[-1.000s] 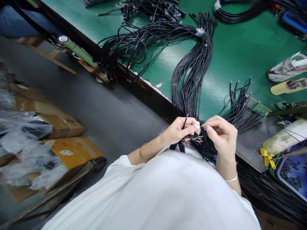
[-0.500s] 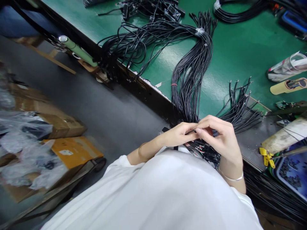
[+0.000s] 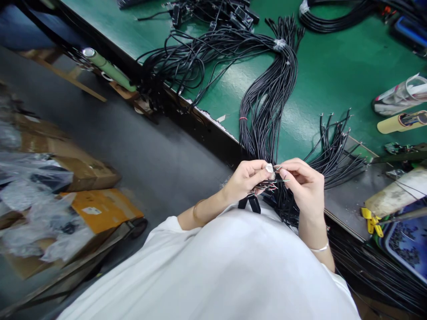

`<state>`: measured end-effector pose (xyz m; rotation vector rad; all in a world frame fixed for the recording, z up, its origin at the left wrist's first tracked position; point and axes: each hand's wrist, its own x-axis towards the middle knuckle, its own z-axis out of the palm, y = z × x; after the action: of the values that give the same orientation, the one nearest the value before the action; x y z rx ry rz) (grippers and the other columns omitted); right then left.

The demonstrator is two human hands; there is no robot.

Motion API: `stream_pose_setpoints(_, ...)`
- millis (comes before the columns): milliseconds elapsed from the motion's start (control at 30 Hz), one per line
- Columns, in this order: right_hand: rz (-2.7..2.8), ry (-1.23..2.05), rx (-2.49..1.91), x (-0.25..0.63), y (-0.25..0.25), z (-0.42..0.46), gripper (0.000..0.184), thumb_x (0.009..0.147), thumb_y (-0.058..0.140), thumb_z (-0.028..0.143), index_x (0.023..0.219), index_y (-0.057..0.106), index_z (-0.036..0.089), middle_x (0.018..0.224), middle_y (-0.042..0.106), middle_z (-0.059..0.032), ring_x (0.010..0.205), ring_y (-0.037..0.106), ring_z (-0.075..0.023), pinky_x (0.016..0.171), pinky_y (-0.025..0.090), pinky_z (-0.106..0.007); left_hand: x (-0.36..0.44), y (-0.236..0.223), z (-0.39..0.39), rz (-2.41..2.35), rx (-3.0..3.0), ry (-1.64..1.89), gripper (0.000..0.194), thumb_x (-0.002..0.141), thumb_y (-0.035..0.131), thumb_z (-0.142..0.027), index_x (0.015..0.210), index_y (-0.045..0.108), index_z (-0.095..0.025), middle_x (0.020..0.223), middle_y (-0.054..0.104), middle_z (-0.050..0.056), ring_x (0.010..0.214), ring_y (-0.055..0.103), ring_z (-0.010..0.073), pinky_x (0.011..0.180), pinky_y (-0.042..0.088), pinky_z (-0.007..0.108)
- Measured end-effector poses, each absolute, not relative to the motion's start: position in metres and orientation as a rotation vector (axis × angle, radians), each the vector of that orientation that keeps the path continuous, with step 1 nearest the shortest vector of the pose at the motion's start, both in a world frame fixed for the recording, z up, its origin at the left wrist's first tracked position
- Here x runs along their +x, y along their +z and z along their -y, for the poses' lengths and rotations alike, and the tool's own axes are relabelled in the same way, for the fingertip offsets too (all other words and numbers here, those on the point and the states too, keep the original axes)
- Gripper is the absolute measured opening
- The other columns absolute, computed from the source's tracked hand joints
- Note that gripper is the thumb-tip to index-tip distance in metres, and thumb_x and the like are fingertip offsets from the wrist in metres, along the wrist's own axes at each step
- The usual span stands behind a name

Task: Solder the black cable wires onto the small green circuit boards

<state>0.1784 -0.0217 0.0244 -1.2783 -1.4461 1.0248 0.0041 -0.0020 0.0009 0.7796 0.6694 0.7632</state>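
Note:
My left hand [image 3: 248, 178] is closed on black cables, whose stripped ends [image 3: 270, 186] show thin red and white wires below its fingers. Something white, perhaps tape, covers its fingertips. Close beside it, my right hand [image 3: 303, 182] pinches a thin cable end between thumb and forefinger. Just behind both hands, a thick bundle of black cables [image 3: 267, 102] runs down the green table to the edge. To the right lies a fan of cables [image 3: 336, 151] with bare tips. Two black flat pieces [image 3: 249, 204] hang below my left hand.
On the green table [image 3: 333, 75] are a coiled cable [image 3: 328, 24], a clear cup [image 3: 398, 95] and a yellow tube [image 3: 396, 123]. Yellow-handled cutters [image 3: 372, 221] sit at the right edge. Cardboard boxes and an orange package [image 3: 103, 211] stand on the floor at left.
My hands have drawn slightly apart from being pressed together. My left hand has turned, so white-covered fingertips and coloured wire ends now show between them.

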Motion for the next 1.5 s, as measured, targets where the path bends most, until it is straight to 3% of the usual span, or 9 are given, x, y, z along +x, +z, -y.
stream_pose_setpoints(467,1.726,0.764,-1.226,0.189,0.033,0.021,0.009,0.088,0.069,0.018,0.091,0.074,0.024,0.084,0.069,-0.0013,0.07,0.058,-0.0116,0.057,0.041,-0.025,0.004,0.003,-0.002,-0.649,0.817,0.628,0.044,0.085,0.068,-0.055,0.075,0.057,-0.014,0.053,0.048,-0.006,0.039,0.04,0.0024,0.038,0.032,0.015)
stream_pose_setpoints(567,1.598,1.058,-1.179,0.19,0.022,0.02,0.005,0.085,0.072,0.025,0.082,0.074,0.021,0.078,0.066,-0.0016,0.067,0.056,-0.0112,0.055,0.04,-0.024,-0.001,0.004,-0.004,-0.677,0.921,0.584,0.044,0.081,0.07,-0.056,0.075,0.062,-0.013,0.055,0.052,-0.004,0.042,0.043,0.004,0.041,0.034,0.016)
stream_pose_setpoints(700,1.164,1.743,-0.976,0.183,0.001,0.025,0.027,0.081,0.074,0.043,0.072,0.07,0.018,0.07,0.061,0.0007,0.044,0.039,-0.0047,0.04,0.027,-0.021,-0.025,0.023,-0.02,-0.568,1.317,0.478,0.032,0.078,0.076,-0.045,0.075,0.075,-0.013,0.06,0.064,0.003,0.051,0.053,0.0087,0.049,0.039,0.02)
stream_pose_setpoints(767,1.07,1.798,-0.972,0.182,-0.007,0.031,0.029,0.083,0.072,0.044,0.072,0.068,0.017,0.071,0.06,0.0014,0.042,0.034,-0.0028,0.039,0.023,-0.02,-0.036,0.044,-0.035,-0.465,1.465,0.419,0.022,0.081,0.074,-0.037,0.077,0.079,-0.016,0.068,0.071,0.008,0.056,0.06,0.0123,0.054,0.043,0.024)
stream_pose_setpoints(867,1.051,1.543,-1.16,0.191,-0.011,0.042,0.021,0.088,0.069,0.038,0.081,0.069,0.018,0.076,0.061,0.0014,0.047,0.039,-0.0035,0.044,0.028,-0.02,-0.026,0.076,-0.066,-0.494,1.484,0.438,0.012,0.073,0.081,-0.027,0.064,0.076,-0.021,0.059,0.065,0.005,0.056,0.062,0.016,0.054,0.04,0.026)
stream_pose_setpoints(967,1.068,1.247,-1.376,0.206,-0.014,0.051,0.02,0.088,0.069,0.039,0.088,0.071,0.019,0.07,0.06,0.0021,0.051,0.044,-0.0064,0.048,0.035,-0.021,0.021,0.091,-0.099,-0.507,1.521,0.491,0.031,0.073,0.079,-0.016,0.045,0.065,-0.021,0.043,0.053,0.002,0.046,0.049,0.0138,0.051,0.03,0.028)
stream_pose_setpoints(1133,1.319,0.954,-1.618,0.22,-0.026,0.064,0.021,0.09,0.066,0.038,0.09,0.072,0.018,0.077,0.067,-0.0017,0.058,0.052,-0.0113,0.054,0.043,-0.024,0.105,0.061,-0.144,-0.063,1.842,0.183,0.039,0.047,0.09,-0.006,0.033,0.058,-0.023,0.035,0.049,0.0,0.039,0.034,0.0119,0.052,0.02,0.032)
stream_pose_setpoints(1300,1.397,0.625,-1.738,0.23,-0.051,0.091,0.023,0.091,0.063,0.04,0.094,0.074,0.02,0.083,0.072,-0.0049,0.071,0.066,-0.0183,0.066,0.052,-0.029,0.114,0.009,-0.14,0.019,1.82,0.209,0.036,0.036,0.093,-0.009,0.035,0.062,-0.026,0.035,0.052,-0.001,0.038,0.041,0.0145,0.048,0.027,0.032)
stream_pose_setpoints(1500,1.298,0.582,-1.742,0.237,-0.064,0.107,0.022,0.089,0.064,0.04,0.096,0.075,0.023,0.08,0.072,-0.0058,0.067,0.066,-0.0206,0.061,0.053,-0.031,0.085,0.025,-0.185,-0.153,1.84,0.476,0.021,0.057,0.091,-0.029,0.074,0.079,-0.022,0.074,0.073,0.003,0.069,0.064,0.018,0.069,0.047,0.03)
